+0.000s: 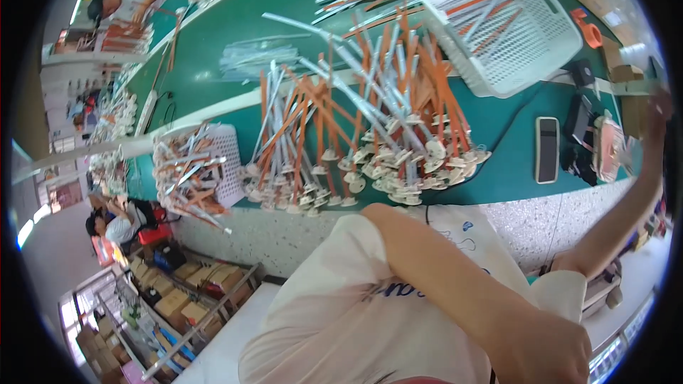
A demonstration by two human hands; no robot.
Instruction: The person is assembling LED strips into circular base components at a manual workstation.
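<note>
Off bench, hands (pixel 548 352) w/ nothing visible

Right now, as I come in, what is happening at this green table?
A person in a white shirt has neither hand on the work. The right hand, blurred, is lifted at the right end of the green table, near some cardboard boxes. The left hand is drawn across the body, and its grip cannot be made out. A heap of orange and grey rods with white disc ends lies on the table beside a phone.
</note>
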